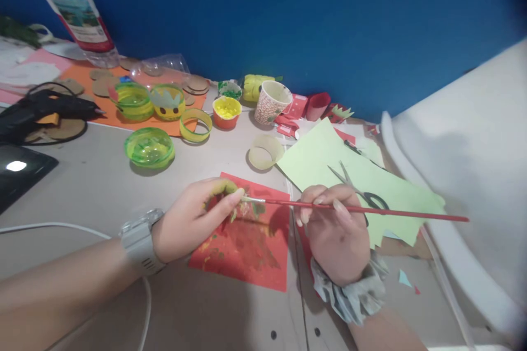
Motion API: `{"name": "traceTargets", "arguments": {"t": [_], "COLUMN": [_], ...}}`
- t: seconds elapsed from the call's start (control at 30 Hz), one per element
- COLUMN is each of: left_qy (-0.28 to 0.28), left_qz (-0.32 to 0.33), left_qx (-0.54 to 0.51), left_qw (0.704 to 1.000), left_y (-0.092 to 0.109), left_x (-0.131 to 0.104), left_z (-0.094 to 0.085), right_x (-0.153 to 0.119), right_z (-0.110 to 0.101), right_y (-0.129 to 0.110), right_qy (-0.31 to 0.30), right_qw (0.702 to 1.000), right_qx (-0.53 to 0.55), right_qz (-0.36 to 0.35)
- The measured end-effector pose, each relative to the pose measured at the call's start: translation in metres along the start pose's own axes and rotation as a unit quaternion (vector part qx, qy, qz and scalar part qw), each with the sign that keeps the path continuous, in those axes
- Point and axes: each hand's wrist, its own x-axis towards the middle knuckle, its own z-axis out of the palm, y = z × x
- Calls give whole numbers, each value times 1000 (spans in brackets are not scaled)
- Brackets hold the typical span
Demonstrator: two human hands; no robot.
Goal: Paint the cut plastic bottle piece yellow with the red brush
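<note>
My right hand [340, 225] grips a long red-handled paintbrush [415, 214] around the middle of its handle, with the brush pointing left. At the bristle end, the thumb and curled fingers of my left hand [193, 216] close around the tip. Yellow-green paint stains the left forefinger. Beneath both lies a red sheet of paper [263, 263], smeared with brown, green and yellow paint. Partly under my right hand is a pale green sheet [317, 148] with scissors [358, 189] on it. Just beyond the red sheet stands a pale translucent ring [265, 152].
A green-painted plastic dish [150, 148], a yellow ring [196, 125], a yellow paint cup [226, 112] and a patterned paper cup [272, 102] stand farther back. A glue gun [41, 112] and a tall bottle [78, 16] are at left. A white cable [147, 312] crosses lower left.
</note>
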Motion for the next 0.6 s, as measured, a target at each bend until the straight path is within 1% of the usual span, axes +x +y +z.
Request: {"name": "traceTargets", "arguments": {"t": [0.13, 0.37, 0.47, 0.53, 0.6], "left_qy": [16, -9, -5, 14, 31], "left_qz": [3, 4, 0, -8, -22], "left_qx": [36, 27, 19, 8, -9], "left_qw": [999, 1000, 1000, 1000, 999], "left_y": [1, -7, -7, -5, -3], "left_x": [1, 2, 1, 1, 2], "left_z": [0, 0, -1, -1, 0], "right_x": [0, -1, -1, -1, 0], "right_z": [0, 1, 0, -1, -2], "right_y": [3, 1, 3, 5, 6], "right_qy": [2, -4, 24, 47, 55], "right_qw": [1000, 1000, 1000, 999, 998], "right_qx": [-1, -7, -6, -6, -8], "right_qz": [-24, -19, -16, -14, -9]}}
